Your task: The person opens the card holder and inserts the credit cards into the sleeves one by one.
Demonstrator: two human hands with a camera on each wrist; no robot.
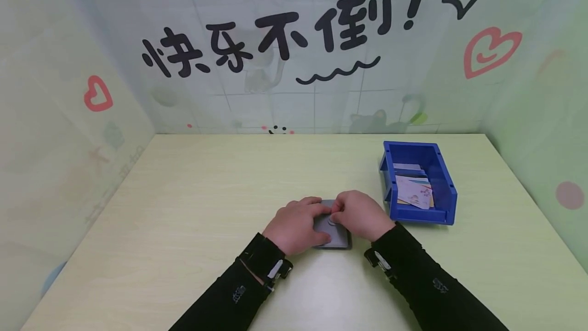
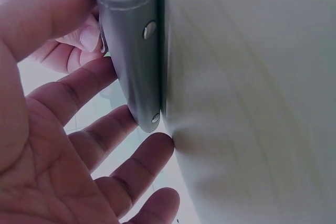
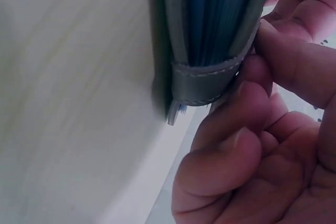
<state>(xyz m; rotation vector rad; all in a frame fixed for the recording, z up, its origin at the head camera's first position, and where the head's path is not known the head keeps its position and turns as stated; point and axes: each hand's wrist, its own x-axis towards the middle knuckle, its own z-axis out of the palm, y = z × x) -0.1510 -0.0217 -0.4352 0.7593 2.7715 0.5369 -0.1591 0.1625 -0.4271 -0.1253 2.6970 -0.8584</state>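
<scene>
A grey card holder (image 1: 337, 239) lies on the table, with a round snap on its cover and a stitched strap (image 3: 202, 83) round its open side. Bluish sleeves (image 3: 215, 19) show between its covers. My left hand (image 1: 294, 226) rests on the cover and along the spine (image 2: 139, 51) with its fingers spread and nearly straight. From the other side, my right hand (image 1: 360, 213) pinches the strap by the snap with thumb and bent fingers. The fingertips partly hide the strap's end, so I cannot tell whether the snap is fastened.
A blue plastic bin (image 1: 445, 201) stands to the right, beyond my right hand, with several cards (image 1: 413, 190) lying in it. The pale wooden table (image 1: 206, 183) is bordered by printed cloth at the back and both sides.
</scene>
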